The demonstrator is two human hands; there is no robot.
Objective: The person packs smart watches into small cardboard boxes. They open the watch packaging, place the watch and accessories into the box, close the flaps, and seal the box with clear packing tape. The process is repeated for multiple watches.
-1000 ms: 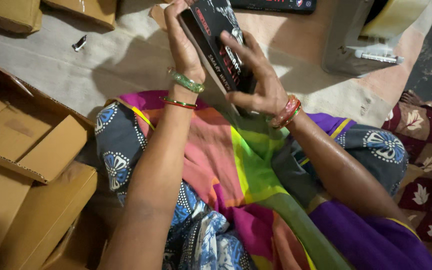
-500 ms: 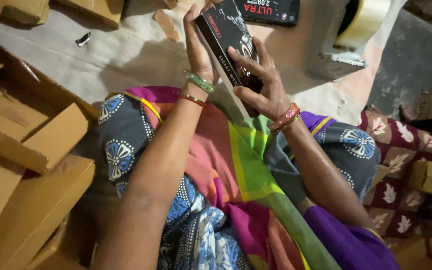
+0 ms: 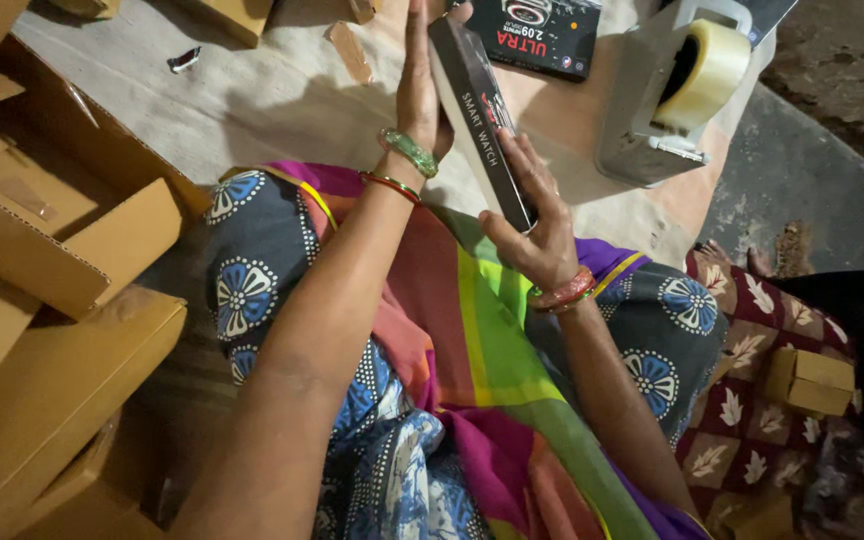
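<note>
Holding a slim black box (image 3: 480,120) on edge above your lap, you press your left hand (image 3: 420,95) flat against its left face while your right hand (image 3: 530,225) clasps its near end. It appears closed. A second black box (image 3: 537,32) lies far, beside the tape dispenser (image 3: 677,90). Open cardboard cartons (image 3: 42,230) at left show no contents.

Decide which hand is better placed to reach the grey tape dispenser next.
Right, probably. The right hand grips the slim black cardboard box on the side nearer the grey tape dispenser; the left hand lies flat against the box's far face.
</note>
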